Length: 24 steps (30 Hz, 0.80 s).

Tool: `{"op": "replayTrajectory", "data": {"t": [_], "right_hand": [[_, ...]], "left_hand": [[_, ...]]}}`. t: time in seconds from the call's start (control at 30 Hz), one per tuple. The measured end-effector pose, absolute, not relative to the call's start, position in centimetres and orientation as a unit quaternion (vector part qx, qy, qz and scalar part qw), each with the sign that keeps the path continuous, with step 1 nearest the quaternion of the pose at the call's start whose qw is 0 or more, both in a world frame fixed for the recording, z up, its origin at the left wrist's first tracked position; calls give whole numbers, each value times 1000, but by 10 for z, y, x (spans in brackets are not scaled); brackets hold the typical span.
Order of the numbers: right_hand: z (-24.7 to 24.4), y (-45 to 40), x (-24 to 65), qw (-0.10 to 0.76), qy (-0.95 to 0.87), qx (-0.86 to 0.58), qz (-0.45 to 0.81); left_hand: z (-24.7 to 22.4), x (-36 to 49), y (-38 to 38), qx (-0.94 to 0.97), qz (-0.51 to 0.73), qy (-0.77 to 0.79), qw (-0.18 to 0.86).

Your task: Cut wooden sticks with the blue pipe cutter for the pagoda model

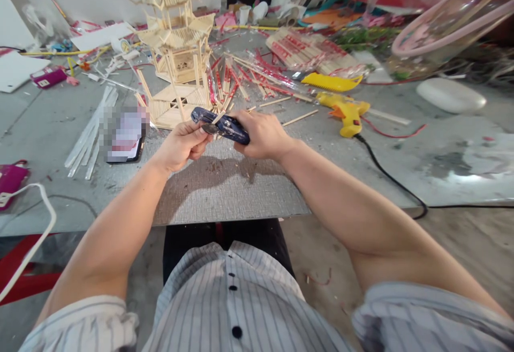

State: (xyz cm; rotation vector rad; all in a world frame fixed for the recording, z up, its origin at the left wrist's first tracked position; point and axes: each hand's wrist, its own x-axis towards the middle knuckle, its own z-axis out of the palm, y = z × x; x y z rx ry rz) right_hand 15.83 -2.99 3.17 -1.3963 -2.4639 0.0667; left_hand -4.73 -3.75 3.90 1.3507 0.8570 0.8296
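Note:
My right hand (261,133) is closed around a dark blue hand tool (235,128), whose exact kind I cannot make out. A grey oval metal part shows at the tool's left end. My left hand (184,144) is closed in a pinch beside that part, on a thin wooden stick (219,117) that slants across the tool. The fingers hide the stick's lower end. Just behind both hands stands a tiered pagoda model (176,46) made of wooden sticks, with its pale base (168,108) nearest the left hand.
A phone (125,136) and clear glue sticks (90,132) lie to the left. On the right are a yellow glue gun (347,113) with a black cord, a yellow-handled saw (331,81) and a white mouse-shaped object (450,95). Chopstick packets (309,52) lie behind.

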Motion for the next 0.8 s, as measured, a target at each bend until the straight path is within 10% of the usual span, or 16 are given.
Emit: {"op": "replayTrajectory", "data": {"t": [0.53, 0.8], "right_hand": [[43, -35, 148, 107, -815, -568, 37], [61, -44, 150, 30, -676, -636, 372]], "left_hand": [[25, -46, -28, 639, 430, 378, 515], [17, -37, -26, 765, 294, 537, 202]]}}
